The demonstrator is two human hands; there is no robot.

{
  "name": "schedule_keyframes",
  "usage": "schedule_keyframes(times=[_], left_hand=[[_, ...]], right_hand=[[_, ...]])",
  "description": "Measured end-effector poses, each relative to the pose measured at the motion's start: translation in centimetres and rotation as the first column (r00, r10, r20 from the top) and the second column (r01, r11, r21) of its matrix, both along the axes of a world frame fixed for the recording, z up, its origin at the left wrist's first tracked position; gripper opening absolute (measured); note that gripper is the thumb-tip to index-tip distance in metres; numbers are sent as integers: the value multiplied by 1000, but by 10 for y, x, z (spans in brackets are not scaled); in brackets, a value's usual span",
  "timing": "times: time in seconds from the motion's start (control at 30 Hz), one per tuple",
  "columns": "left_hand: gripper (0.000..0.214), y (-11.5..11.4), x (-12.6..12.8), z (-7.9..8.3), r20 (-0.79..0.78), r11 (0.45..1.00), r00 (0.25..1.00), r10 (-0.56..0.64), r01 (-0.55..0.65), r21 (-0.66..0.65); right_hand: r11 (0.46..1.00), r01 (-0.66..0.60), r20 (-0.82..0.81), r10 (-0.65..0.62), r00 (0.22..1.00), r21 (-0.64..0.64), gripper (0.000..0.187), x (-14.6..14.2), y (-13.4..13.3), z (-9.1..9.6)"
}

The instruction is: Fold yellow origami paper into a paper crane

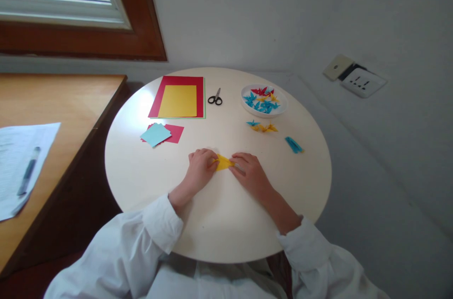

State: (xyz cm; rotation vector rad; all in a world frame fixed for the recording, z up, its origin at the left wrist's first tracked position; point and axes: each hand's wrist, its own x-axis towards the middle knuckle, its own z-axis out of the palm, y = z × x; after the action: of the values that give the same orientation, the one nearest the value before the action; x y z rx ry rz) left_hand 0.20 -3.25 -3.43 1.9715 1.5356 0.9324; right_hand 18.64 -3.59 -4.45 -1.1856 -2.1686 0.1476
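Observation:
A small folded piece of yellow paper (222,162) lies on the round white table (219,223) between my hands. My left hand (200,167) pinches its left end with curled fingers. My right hand (248,171) presses on its right end, fingers bent down onto the paper. Both wrists come out of white sleeves at the table's near edge.
At the back lie a yellow sheet on a red sheet (177,98), black scissors (215,98) and a white plate (247,105) of small folded paper figures. Loose figures (262,126), a blue folded piece (293,145) and light blue and red squares (157,134) lie nearer. A wooden desk (63,101) with papers and a pen stands left.

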Motion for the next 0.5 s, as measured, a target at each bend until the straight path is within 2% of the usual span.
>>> schedule_keyframes(times=[0.1,0.17,0.27,0.33,0.4,0.5], left_hand=[[9,1,0,1,76,999,997,-29,27,22],[7,1,0,2,210,999,977,-46,40,31],[6,1,-1,3,464,997,882,-79,76,25],[4,1,-1,5,538,996,838,-92,86,36],[2,1,-1,8,556,996,826,-93,77,51],[3,0,-1,12,582,996,808,-91,83,40]], right_hand=[[997,41,3,-41,999,-59,21,0,1,0],[993,60,-31,-63,997,-101,27,0,2,2],[976,68,-173,-105,979,-204,31,-1,2,5],[950,51,-308,-150,939,-308,33,-3,2,7],[919,27,-426,-209,880,-394,34,-6,1,8],[895,-10,-534,-257,806,-447,32,-11,0,7]])
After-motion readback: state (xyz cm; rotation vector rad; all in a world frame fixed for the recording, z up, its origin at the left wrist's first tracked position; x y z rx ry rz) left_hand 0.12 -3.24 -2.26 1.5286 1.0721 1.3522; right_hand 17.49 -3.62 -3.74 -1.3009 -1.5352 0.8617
